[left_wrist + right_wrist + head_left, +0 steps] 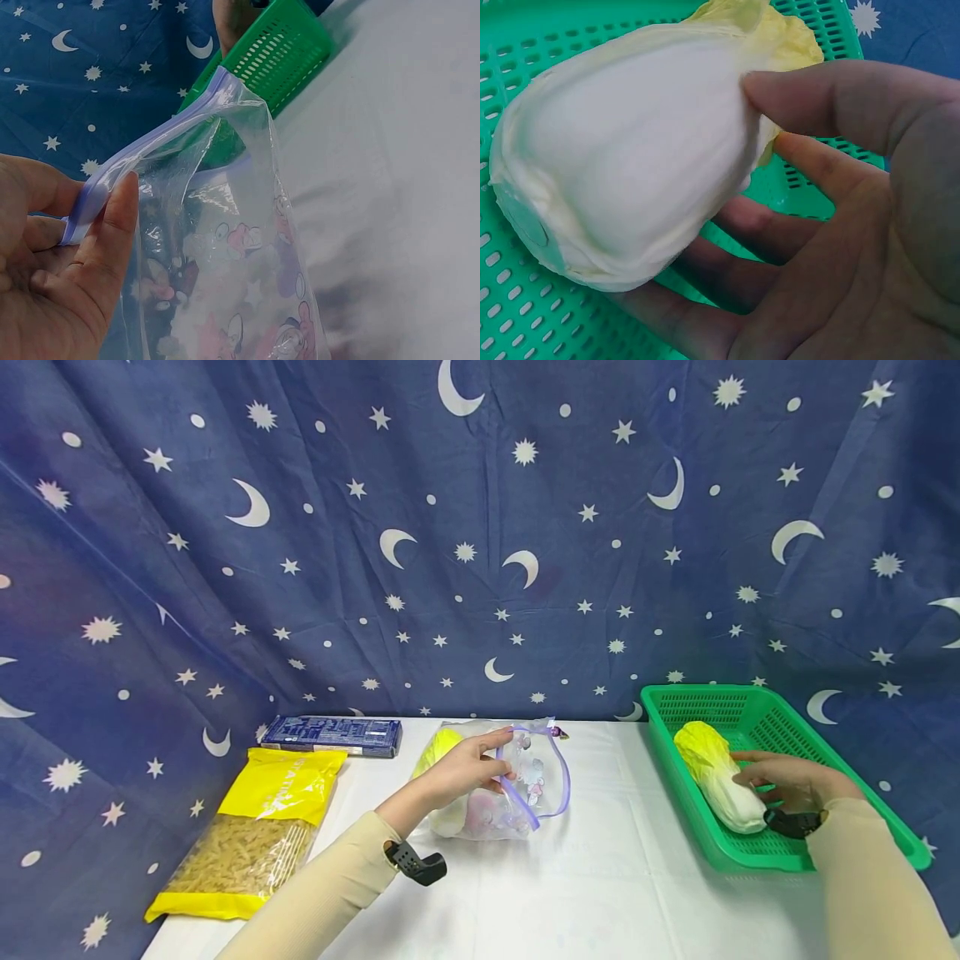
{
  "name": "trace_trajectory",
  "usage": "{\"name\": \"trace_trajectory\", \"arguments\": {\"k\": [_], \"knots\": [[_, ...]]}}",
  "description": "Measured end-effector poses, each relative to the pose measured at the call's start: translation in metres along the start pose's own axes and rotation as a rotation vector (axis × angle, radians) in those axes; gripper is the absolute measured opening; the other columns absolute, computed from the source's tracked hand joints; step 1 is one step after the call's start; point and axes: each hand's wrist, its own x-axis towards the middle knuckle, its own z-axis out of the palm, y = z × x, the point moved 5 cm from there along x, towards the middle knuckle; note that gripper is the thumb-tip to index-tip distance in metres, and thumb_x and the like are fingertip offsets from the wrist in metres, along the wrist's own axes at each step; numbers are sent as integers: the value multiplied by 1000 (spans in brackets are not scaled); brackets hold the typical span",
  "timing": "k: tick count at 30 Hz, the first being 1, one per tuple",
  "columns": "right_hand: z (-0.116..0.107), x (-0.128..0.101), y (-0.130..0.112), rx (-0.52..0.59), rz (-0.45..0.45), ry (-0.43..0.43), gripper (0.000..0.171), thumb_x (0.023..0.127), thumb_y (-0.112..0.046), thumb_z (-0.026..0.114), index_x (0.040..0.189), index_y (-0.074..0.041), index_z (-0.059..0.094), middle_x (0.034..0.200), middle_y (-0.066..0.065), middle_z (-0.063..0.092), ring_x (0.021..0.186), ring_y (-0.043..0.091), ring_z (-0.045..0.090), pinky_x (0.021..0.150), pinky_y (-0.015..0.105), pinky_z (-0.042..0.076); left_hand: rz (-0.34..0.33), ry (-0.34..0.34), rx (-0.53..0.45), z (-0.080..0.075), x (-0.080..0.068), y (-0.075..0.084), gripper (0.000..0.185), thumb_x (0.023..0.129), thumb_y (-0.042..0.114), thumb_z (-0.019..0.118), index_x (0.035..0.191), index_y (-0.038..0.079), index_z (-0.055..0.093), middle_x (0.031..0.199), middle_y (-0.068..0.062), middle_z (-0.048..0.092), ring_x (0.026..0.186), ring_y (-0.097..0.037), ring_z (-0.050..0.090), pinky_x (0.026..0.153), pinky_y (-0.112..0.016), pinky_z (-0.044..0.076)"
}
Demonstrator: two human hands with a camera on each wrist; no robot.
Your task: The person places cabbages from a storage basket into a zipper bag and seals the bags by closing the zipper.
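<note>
Two hands are at work, well apart on the white table [600, 877]. Our left hand [465, 770] pinches the purple zip strip of the clear printed bag [517, 789] between thumb and forefinger, holding one lip up; a yellow cabbage already sits inside, behind that pinch. Our right hand [787, 779] cups the napa cabbage [718, 783] in the green basket [757, 710], thumb on top and fingers curled beneath, the stem end pointing away from the palm.

Only one lip of the bag is lifted, so we judge the mouth narrow; a bulky cabbage could catch on the slack far lip and push the bag along the table. The film looks slippery, and the strip could slide out of our pinch under load. Our hold sits near the cabbage's middle, so loose leaves at the yellow tip may tear or snag on the basket wall. Beyond the left wrist lie a yellow pasta packet [251, 831] and a dark blue box [332, 735], clear of any path.
</note>
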Motion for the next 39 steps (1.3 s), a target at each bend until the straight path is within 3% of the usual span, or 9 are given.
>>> {"name": "trace_trajectory", "arguments": {"k": [10,19,29,39], "knots": [[2,-1,-1,9,4,-7,94,105,-25,58,159,-5,-17,157,41,-16,140,69,8,107,81,20,-9,6,-1,2,1,-2,64,98,3,62,157,-1,37,166,-5,29,91,-18,67,82,-32,62],[4,0,-1,-35,9,-4,95,105,-31,57,158,-1,-16,157,45,-2,139,67,19,105,78,29,-22,10,6,2,0,-1,64,98,3,62,157,1,37,166,-5,30,90,-17,67,81,-31,62],[6,2,1,-31,33,2,103,104,-35,57,154,5,-23,155,46,-5,139,66,18,108,79,23,-13,6,3,1,1,-1,66,97,6,64,157,0,37,166,-9,30,90,-17,67,81,-31,61],[8,2,-1,-39,39,11,103,103,-37,59,154,8,-18,152,48,-2,138,66,22,107,80,24,-15,0,9,0,0,-1,66,97,6,63,157,0,37,166,-8,30,91,-18,67,82,-31,61]]}}
